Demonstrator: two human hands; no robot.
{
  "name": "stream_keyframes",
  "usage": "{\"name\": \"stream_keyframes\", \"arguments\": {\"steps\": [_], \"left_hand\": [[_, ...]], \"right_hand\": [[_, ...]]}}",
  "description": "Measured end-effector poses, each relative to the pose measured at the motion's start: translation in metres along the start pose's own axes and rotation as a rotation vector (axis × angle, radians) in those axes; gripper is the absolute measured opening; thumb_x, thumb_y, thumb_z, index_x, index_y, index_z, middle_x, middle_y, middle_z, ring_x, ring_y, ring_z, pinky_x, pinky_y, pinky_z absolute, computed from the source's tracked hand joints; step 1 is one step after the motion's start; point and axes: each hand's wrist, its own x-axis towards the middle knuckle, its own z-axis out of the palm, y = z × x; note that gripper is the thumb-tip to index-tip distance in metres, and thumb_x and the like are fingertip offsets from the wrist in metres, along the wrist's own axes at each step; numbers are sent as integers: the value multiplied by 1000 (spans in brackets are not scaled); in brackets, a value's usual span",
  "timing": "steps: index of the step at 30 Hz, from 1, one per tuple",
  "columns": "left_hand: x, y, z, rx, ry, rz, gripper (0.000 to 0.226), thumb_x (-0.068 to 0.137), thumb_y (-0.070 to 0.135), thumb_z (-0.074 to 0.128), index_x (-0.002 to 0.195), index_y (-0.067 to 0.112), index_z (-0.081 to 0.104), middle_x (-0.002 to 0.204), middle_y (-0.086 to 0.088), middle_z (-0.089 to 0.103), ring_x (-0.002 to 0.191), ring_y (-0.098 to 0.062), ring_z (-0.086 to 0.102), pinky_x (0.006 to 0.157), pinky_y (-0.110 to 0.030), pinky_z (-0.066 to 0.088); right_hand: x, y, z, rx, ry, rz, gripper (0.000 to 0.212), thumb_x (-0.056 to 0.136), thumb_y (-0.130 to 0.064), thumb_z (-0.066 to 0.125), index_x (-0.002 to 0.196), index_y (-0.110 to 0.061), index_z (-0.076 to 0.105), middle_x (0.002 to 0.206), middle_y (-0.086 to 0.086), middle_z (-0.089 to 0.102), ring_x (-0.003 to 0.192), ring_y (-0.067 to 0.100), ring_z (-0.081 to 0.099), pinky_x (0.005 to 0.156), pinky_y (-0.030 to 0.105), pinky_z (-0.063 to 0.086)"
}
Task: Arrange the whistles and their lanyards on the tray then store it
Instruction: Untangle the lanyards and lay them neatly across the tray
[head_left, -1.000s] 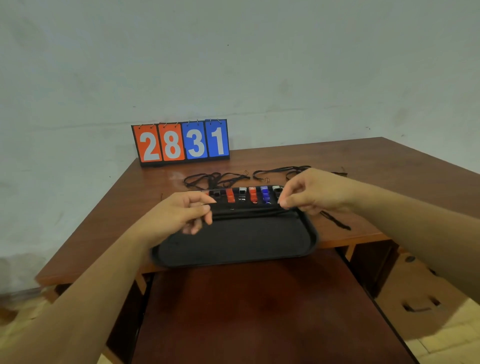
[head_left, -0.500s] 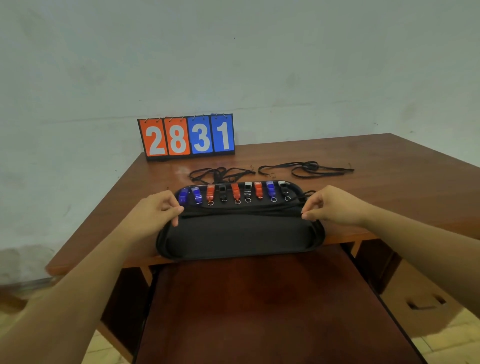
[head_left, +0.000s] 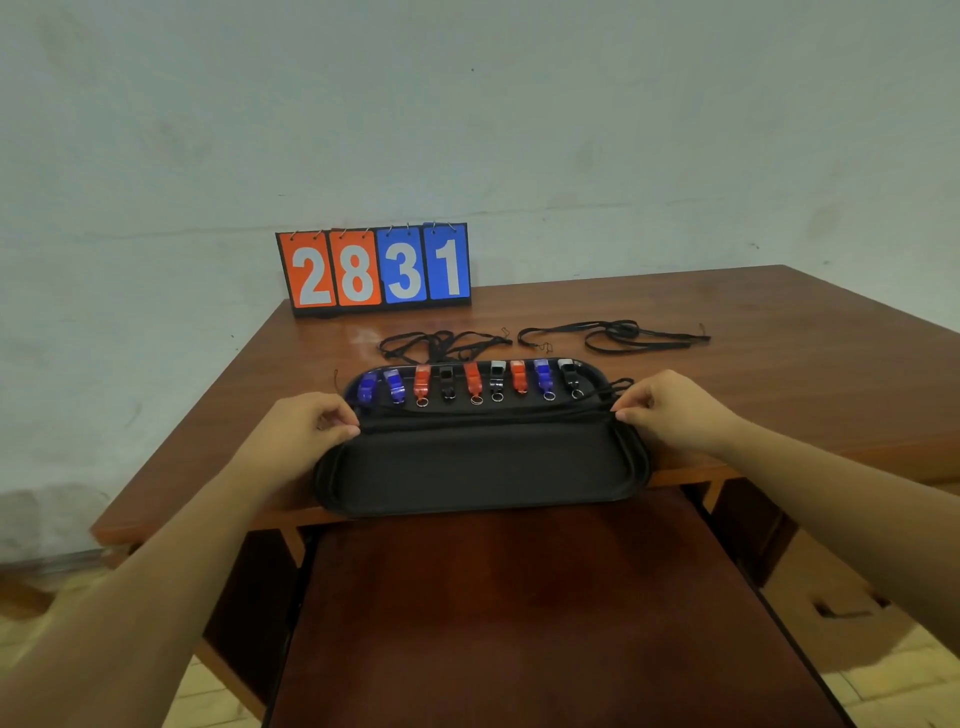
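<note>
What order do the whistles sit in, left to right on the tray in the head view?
blue whistle, second blue whistle, red whistle, black whistle, second red whistle, second black whistle, third red whistle, third blue whistle, third black whistle.

One camera sits on the person's head. It looks forward and down, close over the brown wooden table (head_left: 779, 322), facing the pale wall (head_left: 467, 104).

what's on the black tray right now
Nine whistles in a row along its far edge; a black lanyard stretched across, pinched by left hand and right hand. Whatever lies under the hands is hidden.
</note>
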Motion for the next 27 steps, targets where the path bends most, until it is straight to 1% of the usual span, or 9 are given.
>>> {"name": "stream_keyframes", "arguments": {"steps": [2,5,10,13,16,18,20,23,27], "left_hand": [[2,0,1,8,-10,-2,3,89,22,70,89,25,70,92,8,64,83,-4,56,71,-18,40],[8,-1,2,53,-31,18,4,89,23,70,87,27,70,95,8,59,87,-7,53,75,-20,38],[12,-5,7,99,10,-25,5,85,32,73,90,31,71,109,5,43,109,-12,29,100,-40,38],[13,-9,9,-12,17,-44,8,86,35,72,93,34,67,115,3,43,115,-15,30,102,-45,36],[10,-13,12,-225,78,-51,7,90,29,67,95,30,63,116,0,47,116,-20,42,97,-39,41],[9,-16,16,-313,117,-60,6,92,24,65,98,23,62,111,-1,49,107,-21,50,84,-28,41],[11,-15,19,-360,134,-68,8,94,22,62,101,19,61,108,-3,52,98,-17,53,73,-20,38],[14,-16,21,-413,117,-72,10,95,21,60,105,19,60,106,-3,56,88,-12,53,69,-22,38],[16,-24,22,-470,77,-53,10,94,23,61,102,28,58,104,-1,56,89,-12,54,75,-27,41]], "right_hand": [[0,-2,2,-37,8,-8,11,93,-19,64,99,-23,72,92,-8,66,83,5,59,71,18,42],[1,-4,4,-59,53,2,4,92,-19,65,93,-24,64,86,-7,59,77,4,55,59,16,37],[4,0,8,-54,85,12,4,91,-22,66,89,-24,68,91,-6,64,86,9,57,64,18,40],[8,-2,6,-20,83,27,5,89,-20,67,87,-24,69,89,-6,66,85,9,60,66,20,43],[18,-8,-3,42,127,30,4,87,-17,68,87,-18,72,87,-5,67,79,8,61,61,20,42],[29,-14,-9,79,159,52,4,88,-16,68,86,-18,72,86,-7,66,79,5,60,58,15,40],[44,-20,-13,118,171,75,3,87,-15,69,88,-15,72,88,-8,64,83,7,59,62,17,41],[80,-30,-12,197,164,145,9,84,-17,73,92,-11,73,91,-3,64,85,11,58,79,30,46],[132,-42,1,179,153,203,20,85,-22,72,99,-7,71,97,4,66,94,19,60,83,33,48]]}}
